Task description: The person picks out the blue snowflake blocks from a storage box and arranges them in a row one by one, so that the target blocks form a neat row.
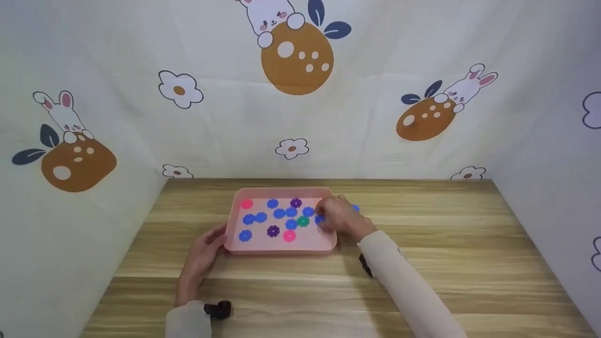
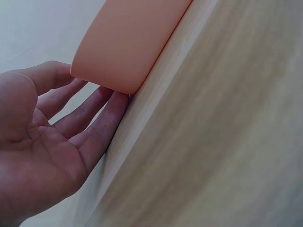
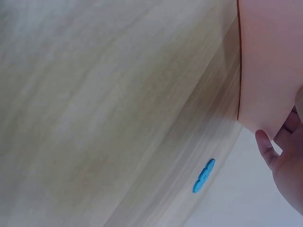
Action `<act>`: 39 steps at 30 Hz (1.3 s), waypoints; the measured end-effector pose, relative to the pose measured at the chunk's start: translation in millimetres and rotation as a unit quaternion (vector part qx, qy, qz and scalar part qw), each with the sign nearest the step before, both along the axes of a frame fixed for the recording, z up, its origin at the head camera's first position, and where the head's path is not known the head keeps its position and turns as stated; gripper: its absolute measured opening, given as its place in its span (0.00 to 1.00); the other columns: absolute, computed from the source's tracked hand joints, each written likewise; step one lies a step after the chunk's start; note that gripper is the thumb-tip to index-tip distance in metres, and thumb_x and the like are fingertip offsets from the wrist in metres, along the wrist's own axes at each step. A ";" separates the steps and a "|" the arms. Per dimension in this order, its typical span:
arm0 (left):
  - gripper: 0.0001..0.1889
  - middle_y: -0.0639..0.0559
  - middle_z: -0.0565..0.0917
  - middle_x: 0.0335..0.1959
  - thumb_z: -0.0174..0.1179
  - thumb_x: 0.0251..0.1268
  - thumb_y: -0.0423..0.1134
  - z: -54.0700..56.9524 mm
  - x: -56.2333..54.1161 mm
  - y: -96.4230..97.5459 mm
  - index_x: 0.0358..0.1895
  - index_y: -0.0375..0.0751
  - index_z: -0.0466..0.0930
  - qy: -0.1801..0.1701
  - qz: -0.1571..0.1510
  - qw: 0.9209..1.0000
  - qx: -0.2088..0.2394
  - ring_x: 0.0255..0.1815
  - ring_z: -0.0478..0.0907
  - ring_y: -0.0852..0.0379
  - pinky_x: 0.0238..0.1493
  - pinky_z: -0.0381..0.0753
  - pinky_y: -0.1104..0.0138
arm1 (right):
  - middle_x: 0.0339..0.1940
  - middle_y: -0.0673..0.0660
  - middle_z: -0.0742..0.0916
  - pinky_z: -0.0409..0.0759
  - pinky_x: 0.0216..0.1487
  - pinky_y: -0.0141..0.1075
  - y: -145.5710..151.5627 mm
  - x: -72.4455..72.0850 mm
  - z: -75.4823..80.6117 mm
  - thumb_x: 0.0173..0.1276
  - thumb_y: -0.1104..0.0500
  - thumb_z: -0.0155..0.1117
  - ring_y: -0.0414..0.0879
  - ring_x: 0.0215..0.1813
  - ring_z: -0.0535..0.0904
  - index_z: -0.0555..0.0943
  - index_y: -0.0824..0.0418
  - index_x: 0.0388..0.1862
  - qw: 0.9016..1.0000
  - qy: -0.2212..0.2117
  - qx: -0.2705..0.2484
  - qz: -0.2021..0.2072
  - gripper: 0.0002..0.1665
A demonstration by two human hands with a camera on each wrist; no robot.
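Note:
A shallow pink tray (image 1: 281, 252) holds several small flower-shaped plastic pieces, including a green piece (image 1: 303, 221), a purple piece (image 1: 273, 231) and a pink piece (image 1: 289, 235). My left hand (image 1: 206, 249) rests its fingers against the tray's left end; in the left wrist view the extended fingers (image 2: 97, 127) touch the tray wall (image 2: 128, 42). Over the tray's right end, my right hand (image 1: 340, 216) reaches in with bent fingers beside a blue piece (image 1: 319, 219) and an orange one. Its fingertips are hidden, so I cannot tell whether they pinch a piece.
On the wooden table (image 1: 446, 263), just right of the tray, lies a blue flower-shaped piece (image 1: 355, 208), partly behind my right hand. A cream curtain (image 1: 225, 126) printed with rabbits and oranges rises at the table's back edge and along both sides.

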State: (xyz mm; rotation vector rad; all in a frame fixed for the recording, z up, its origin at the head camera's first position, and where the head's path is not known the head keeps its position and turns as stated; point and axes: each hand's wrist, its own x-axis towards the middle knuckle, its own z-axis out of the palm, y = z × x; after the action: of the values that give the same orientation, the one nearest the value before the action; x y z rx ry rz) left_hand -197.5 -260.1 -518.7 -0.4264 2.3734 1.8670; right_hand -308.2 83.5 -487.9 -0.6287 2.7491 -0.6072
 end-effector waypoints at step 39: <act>0.23 0.36 0.71 0.73 0.51 0.78 0.36 -7.2 -0.1 -1.2 0.73 0.38 0.68 0.021 -0.003 1.000 0.014 0.69 0.74 0.46 0.60 0.83 0.70 | 0.48 0.65 0.87 0.84 0.57 0.51 106.3 -17.9 9.9 0.60 0.63 0.72 0.58 0.53 0.83 0.81 0.71 0.54 0.994 0.076 -0.062 -0.050 0.24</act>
State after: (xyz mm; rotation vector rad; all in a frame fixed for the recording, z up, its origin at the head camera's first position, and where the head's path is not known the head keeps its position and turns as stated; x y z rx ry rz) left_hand -197.6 -261.2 -526.0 -0.3806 2.3686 1.9239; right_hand -326.0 189.8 -478.0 -0.5909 2.9161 -0.7896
